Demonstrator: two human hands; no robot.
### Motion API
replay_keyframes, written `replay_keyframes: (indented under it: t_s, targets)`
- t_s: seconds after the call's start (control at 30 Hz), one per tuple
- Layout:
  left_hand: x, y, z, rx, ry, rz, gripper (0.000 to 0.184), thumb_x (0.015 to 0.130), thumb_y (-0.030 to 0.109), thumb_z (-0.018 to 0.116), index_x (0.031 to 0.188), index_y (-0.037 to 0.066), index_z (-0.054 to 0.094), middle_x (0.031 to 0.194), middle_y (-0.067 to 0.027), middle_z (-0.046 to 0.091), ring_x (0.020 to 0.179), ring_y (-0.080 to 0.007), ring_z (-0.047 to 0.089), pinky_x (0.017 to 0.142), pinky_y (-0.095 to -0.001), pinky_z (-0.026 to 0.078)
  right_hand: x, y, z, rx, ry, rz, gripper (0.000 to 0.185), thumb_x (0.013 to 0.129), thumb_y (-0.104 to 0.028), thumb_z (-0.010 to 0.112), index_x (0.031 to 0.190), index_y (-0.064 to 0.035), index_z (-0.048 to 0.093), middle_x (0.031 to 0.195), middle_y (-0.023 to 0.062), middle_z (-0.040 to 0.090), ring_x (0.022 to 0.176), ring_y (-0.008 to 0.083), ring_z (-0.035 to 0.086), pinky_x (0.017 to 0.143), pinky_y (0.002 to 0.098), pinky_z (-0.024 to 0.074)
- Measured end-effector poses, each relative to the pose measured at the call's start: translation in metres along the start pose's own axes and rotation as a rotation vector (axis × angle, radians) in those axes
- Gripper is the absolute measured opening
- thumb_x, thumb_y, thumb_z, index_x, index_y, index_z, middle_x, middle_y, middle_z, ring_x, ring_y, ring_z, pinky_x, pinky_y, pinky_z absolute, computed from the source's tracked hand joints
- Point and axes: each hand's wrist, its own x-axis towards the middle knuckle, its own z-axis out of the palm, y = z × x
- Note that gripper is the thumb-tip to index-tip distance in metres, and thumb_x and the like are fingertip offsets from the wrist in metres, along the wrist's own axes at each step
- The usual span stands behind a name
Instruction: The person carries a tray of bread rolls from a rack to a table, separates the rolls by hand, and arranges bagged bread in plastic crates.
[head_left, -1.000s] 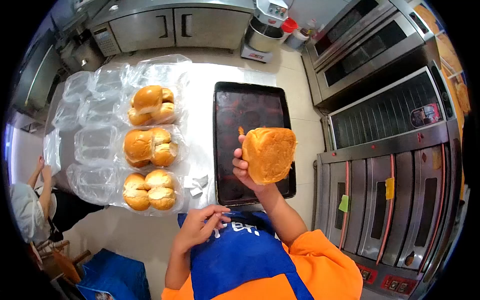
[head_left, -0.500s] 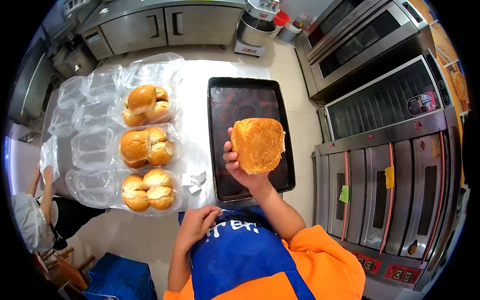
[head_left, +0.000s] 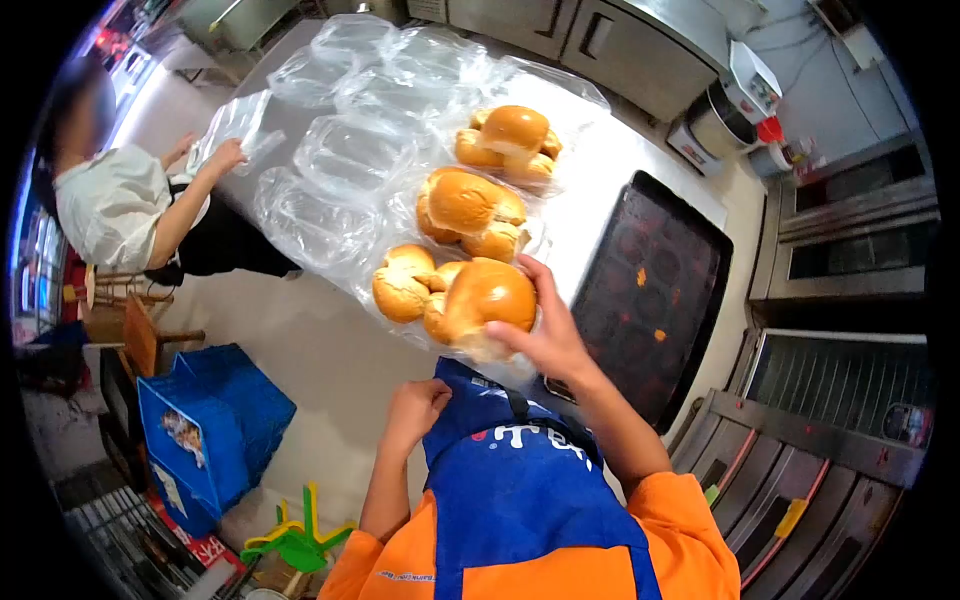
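Observation:
My right hand [head_left: 548, 325] grips a glossy golden bun [head_left: 490, 298], fingers along one side and thumb on the near side. The bun is over the nearest clear plastic tray, partly covering the pale-sided buns [head_left: 402, 284] there. Whether it rests on them I cannot tell. Behind it, more buns [head_left: 462, 205] sit in a second bagged tray, and a third group of buns [head_left: 514, 132] lies farther back. My left hand [head_left: 415, 408] is curled closed beside my blue apron [head_left: 520, 490]; its palm side is hidden.
A black baking pan [head_left: 650, 290] with a few orange crumbs lies on the metal table [head_left: 592, 165]. Several clear plastic trays [head_left: 355, 150] stand to the left. Another person [head_left: 125, 205] handles clear plastic [head_left: 235, 125] at the table's end. A blue crate [head_left: 220, 420] stands on the floor.
My right hand has carried the bun from above the pan leftward to the nearest tray and turned its glossy top up. My view has swung left, showing more of the other person.

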Motion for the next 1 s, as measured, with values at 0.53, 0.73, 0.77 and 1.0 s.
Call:
replay_keyframes:
  t_s: [0.53,0.73,0.77,1.0]
  targets:
    - [-0.024,-0.057,-0.028,0.043,0.03,-0.156,0.015,0.096,0.014,0.061,0.092,0.003,0.07,0.086,-0.0192,0.073,0.082,-0.0418,0.07,0.075,-0.0499,0.055,0.01,0.07,0.048,-0.382,0.384,-0.206,0.051,0.09,-0.002,0.072,0.138,0.0015,0.055,0.133,0.0178,0.06,0.122,0.0292,0.06,0.101,0.0391,0.0515]
    - [-0.01,-0.061,-0.042,0.164,-0.12,-0.109,0.018,0.098,0.014,0.056,0.093,0.001,0.068,0.088,-0.0261,0.069,0.085,-0.0471,0.067,0.076,-0.0552,0.051,-0.042,0.089,0.014,-0.346,0.624,-0.008,0.026,0.095,-0.001,0.066,0.12,0.0027,0.066,0.112,0.0153,0.068,0.099,0.0236,0.068,0.087,0.0337,0.0542]
    - [-0.006,-0.061,-0.042,0.18,-0.148,-0.092,0.018,0.098,0.013,0.055,0.093,0.001,0.068,0.088,-0.027,0.069,0.085,-0.0478,0.066,0.076,-0.0562,0.05,-0.048,0.091,0.015,-0.334,0.648,0.018,0.023,0.095,-0.001,0.065,0.118,0.0025,0.067,0.109,0.0145,0.069,0.097,0.0231,0.069,0.086,0.0333,0.054]
    - [0.008,-0.038,-0.04,0.218,-0.19,-0.099,0.033,0.101,0.031,0.06,0.091,0.001,0.07,0.087,-0.0261,0.07,0.084,-0.048,0.067,0.077,-0.0556,0.052,-0.068,0.124,0.021,-0.578,0.368,0.0,0.016,0.091,-0.01,0.07,0.106,-0.0023,0.071,0.103,0.0157,0.07,0.101,0.0302,0.065,0.091,0.0434,0.0501]
